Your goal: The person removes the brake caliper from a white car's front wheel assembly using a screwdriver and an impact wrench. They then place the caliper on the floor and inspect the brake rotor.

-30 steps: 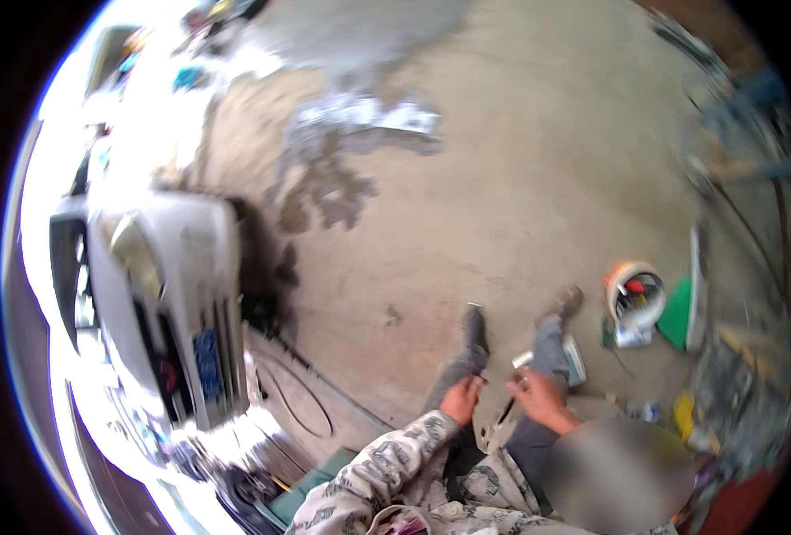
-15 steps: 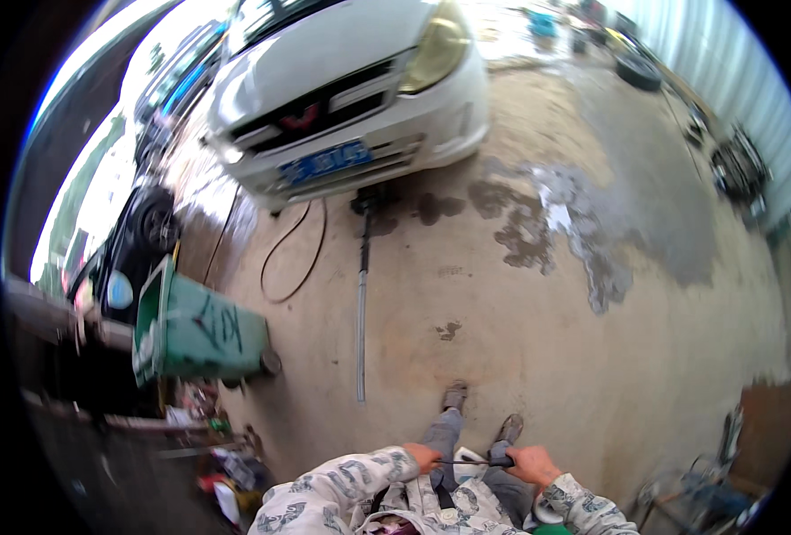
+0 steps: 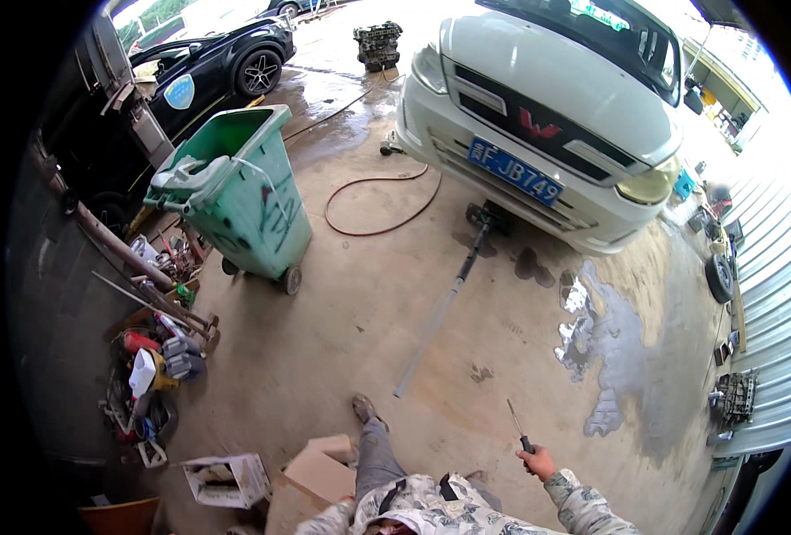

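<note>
My right hand [image 3: 539, 463] is closed round the dark handle of a screwdriver [image 3: 514, 416]. Its thin metal shaft points up and away from me, over the concrete floor. My left hand [image 3: 349, 501] is low at my side, mostly hidden by the camouflage sleeve, and its fingers do not show. An open cardboard box [image 3: 321, 474] lies nearest to that hand. Ahead of me stands a white car [image 3: 538, 116], with a floor jack [image 3: 494, 217] under its front bumper. The jack's long handle [image 3: 440, 321] slants down toward my feet.
A green wheeled bin [image 3: 266, 209] stands front left, with a looped red hose [image 3: 351, 234] beyond it. Tools and bottles [image 3: 150, 357] are piled at the left, near a white box [image 3: 228, 481]. A puddle [image 3: 605, 357] spreads at the right; a loose tyre [image 3: 718, 278] lies by the corrugated wall.
Both hands were on the screwdriver at my waist. The left has let go and dropped to my side; the right has carried it forward. My view has swung left.
</note>
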The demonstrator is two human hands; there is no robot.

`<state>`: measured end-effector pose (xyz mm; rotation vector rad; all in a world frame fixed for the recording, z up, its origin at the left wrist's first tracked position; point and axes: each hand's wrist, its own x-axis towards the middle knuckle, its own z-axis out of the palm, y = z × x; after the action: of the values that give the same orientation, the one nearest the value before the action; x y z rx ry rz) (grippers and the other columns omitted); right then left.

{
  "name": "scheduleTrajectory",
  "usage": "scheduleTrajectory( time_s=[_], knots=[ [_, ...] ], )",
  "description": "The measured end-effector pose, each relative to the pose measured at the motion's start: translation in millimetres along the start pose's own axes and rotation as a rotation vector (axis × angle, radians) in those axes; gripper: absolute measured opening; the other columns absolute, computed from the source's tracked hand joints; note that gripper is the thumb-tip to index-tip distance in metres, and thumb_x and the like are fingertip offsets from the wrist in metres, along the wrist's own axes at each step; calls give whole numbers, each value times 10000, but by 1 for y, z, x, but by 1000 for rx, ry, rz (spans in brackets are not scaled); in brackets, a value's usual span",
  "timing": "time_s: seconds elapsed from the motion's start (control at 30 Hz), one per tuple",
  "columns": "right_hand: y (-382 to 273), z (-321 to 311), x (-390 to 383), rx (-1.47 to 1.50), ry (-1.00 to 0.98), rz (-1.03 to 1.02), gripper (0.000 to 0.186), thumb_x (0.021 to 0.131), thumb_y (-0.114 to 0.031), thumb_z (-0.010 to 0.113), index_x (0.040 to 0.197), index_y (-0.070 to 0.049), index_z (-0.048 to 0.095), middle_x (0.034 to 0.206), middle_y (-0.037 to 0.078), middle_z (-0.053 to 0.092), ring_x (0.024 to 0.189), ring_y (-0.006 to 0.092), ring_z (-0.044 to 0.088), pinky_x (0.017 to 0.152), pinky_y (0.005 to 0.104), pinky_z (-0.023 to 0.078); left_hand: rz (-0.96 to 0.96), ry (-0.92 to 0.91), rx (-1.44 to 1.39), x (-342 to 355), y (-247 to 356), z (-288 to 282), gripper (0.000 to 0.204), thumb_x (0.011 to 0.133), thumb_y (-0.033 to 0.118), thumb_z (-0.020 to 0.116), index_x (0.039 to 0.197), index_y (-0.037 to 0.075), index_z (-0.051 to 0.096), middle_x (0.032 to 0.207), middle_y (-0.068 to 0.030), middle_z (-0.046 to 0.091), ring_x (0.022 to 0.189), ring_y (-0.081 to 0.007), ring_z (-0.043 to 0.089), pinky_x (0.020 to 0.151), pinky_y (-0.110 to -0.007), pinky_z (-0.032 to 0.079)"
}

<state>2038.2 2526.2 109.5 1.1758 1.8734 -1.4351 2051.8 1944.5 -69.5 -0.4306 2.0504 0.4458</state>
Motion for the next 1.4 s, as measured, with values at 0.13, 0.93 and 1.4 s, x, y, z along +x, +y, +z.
scheduleTrajectory(
  time_s=[0.13, 0.93, 1.4],
  knots=[
    [-79, 71, 47, -417, 17, -47, 500, 808, -476, 729, 896, 7, 630, 766, 158, 687, 627, 271, 678, 594, 410, 532, 54, 20, -340, 28, 0, -69, 415, 1008, 377, 472, 1259, 70, 593, 920, -120, 719, 845, -306, 696, 797, -439, 561],
    [-518, 329, 326, -757, -62, -219, 617, 785, -575, 690, 1060, -23, 711, 960, 237, 713, 906, 394, 693, 822, 479, 531, 423, 123, 52, 263, 214, -525, 336, 972, 345, 563, 897, 41, 685, 832, -165, 730, 719, -277, 704, 664, -428, 580],
    [-935, 316, 548, -526, -36, -269, 470, 840, -500, 716, 962, -48, 679, 646, 77, 628, 523, 197, 605, 514, 385, 491, 577, -11, -330, 558, 719, -888, 413, 936, 336, 603, 1189, 12, 641, 853, -156, 725, 686, -230, 704, 648, -370, 572]
  ],
)
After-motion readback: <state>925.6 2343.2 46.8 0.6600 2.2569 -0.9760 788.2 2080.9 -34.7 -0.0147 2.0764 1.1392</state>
